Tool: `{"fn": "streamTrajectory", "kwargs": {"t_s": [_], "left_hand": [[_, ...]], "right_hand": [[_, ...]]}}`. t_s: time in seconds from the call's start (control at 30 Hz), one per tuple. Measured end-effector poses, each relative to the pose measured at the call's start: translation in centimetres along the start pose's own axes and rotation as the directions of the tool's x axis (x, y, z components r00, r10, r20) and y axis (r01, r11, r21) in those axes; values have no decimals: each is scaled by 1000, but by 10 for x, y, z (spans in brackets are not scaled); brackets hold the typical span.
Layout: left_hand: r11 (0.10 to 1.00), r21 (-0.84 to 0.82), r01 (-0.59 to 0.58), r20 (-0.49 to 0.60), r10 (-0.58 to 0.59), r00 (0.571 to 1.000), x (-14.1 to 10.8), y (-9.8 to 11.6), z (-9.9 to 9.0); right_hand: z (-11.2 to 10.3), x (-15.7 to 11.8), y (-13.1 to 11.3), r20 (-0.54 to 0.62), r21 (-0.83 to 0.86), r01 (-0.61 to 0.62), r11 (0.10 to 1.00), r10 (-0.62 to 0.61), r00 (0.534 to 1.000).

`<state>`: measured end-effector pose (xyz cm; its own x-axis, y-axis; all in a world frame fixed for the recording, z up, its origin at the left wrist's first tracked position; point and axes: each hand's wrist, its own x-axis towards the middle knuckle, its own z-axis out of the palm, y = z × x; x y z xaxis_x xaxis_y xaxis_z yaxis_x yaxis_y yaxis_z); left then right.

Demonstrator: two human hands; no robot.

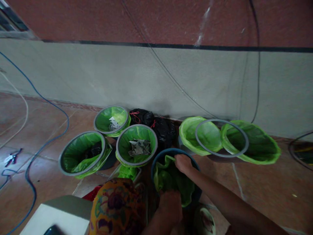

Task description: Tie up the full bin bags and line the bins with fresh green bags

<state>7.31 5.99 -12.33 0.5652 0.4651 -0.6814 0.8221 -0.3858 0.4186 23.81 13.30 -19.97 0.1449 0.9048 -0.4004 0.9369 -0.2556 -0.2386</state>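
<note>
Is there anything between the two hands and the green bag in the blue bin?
Nothing visible is in the way. The right hand already grips the green bag at the far rim of the blue bin, and the left hand holds it at the near rim. Other lined bins stand beside it, apart.

Thin, crinkly green plastic liner [171, 179] fills the smooth blue plastic bin [162, 156]; crumpled paper [139, 147] sits in another; black bags [156, 125] shine glossy; the tiled floor [269, 186] gleams.
</note>
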Motion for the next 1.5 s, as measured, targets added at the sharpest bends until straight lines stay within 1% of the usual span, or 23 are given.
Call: {"fn": "streamTrajectory", "kwargs": {"t_s": [0.03,0.1,0.13,0.2,0.23,0.27,0.3,0.33,0.37,0.43,0.5,0.57,0.67,0.77,0.83,0.9,0.97,1.03,1.13,1.2,1.27,1.4,1.5], "left_hand": [[999,-37,8,-49,-10,999,-1,-1,-5],[989,-141,31,-219,-62,974,1,0,-19],[982,-184,32,-322,-91,942,4,0,-27],[979,-203,11,-535,-121,836,17,2,-43],[985,-171,-7,-618,-102,780,26,3,-52],[993,-119,-23,-661,-62,748,36,2,-59],[997,-62,-37,-665,-14,747,46,1,-66],[999,-21,-26,-637,7,771,57,-1,-72],[999,30,-28,-580,40,813,66,-5,-78],[996,92,11,-465,33,885,82,-14,-85],[993,105,49,-429,0,903,90,-25,-90],[992,101,79,-443,-26,896,93,-33,-94],[990,104,93,-451,-37,892,92,-39,-100],[993,91,79,-453,-29,891,92,-42,-106],[993,90,76,-452,-27,891,92,-45,-110],[990,113,81,-431,-24,902,92,-50,-114],[985,150,89,-405,-21,914,92,-55,-117],[980,172,99,-401,-22,916,92,-59,-118],[981,163,107,-413,-30,910,93,-62,-116],[984,143,101,-427,-31,904,92,-61,-114],[988,131,77,-479,-5,878,90,-57,-111],[985,155,-73,-564,149,812,92,-42,-108],[962,189,-196,-531,269,804,100,-32,-106]], "right_hand": [[-11,-5,3,0,-21,-8,1000,8,1000],[-34,-15,9,2,-17,-6,1000,6,1000],[-43,-21,13,7,20,-3,1000,3,1000],[-56,-31,21,24,137,11,990,-15,1000],[-58,-35,25,33,214,23,977,-31,999],[-58,-37,29,35,300,33,953,-45,998],[-56,-39,33,29,388,45,921,-61,998],[-53,-40,37,18,471,58,880,-75,997],[-50,-40,41,5,545,65,836,-81,997],[-46,-37,50,-23,651,69,756,-71,997],[-44,-34,59,-68,686,88,722,-57,996],[-45,-32,65,-138,658,125,742,-45,989],[-42,-31,66,-199,548,124,827,-16,980],[-36,-34,60,-201,432,79,899,10,979],[-33,-36,57,-176,413,54,909,22,984],[-35,-37,59,-109,500,2,866,61,992],[-40,-36,65,-49,627,-66,777,123,991],[-44,-35,74,-44,663,-104,742,177,983],[-45,-33,84,-117,607,-57,792,160,980],[-40,-33,86,-157,627,-22,779,154,975],[-34,-34,83,-210,666,11,746,173,962],[-24,-35,65,-319,711,110,695,179,931],[-22,-33,51,-328,768,160,620,167,930]]}}
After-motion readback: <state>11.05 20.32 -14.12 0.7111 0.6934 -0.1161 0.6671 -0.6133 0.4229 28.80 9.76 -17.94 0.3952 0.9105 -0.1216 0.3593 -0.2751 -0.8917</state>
